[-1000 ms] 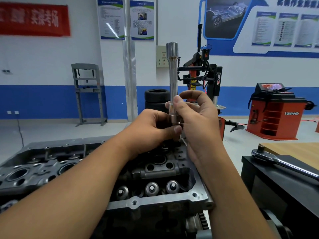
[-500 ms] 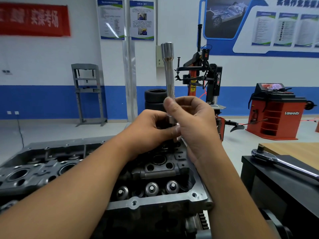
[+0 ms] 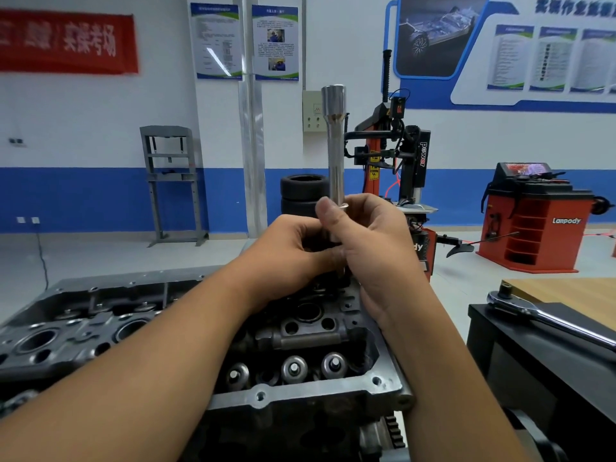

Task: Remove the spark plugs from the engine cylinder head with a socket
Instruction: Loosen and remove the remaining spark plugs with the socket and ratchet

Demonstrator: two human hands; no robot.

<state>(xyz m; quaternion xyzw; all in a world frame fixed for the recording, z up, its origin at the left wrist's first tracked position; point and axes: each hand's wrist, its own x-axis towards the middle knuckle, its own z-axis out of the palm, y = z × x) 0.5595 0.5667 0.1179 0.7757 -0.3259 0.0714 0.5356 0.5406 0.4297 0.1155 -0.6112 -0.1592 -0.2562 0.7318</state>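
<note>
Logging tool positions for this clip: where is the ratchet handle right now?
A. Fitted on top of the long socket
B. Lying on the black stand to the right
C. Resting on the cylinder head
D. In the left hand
B: the ratchet handle lies on the black stand, while both hands hold the long socket upright above the cylinder head, its top bare.

Both forearms extended, left grip [image 3: 293, 248] and right grip [image 3: 370, 245] curled (fingertips meeting).

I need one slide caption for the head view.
Both hands hold a long socket upright above the cylinder head.
</note>
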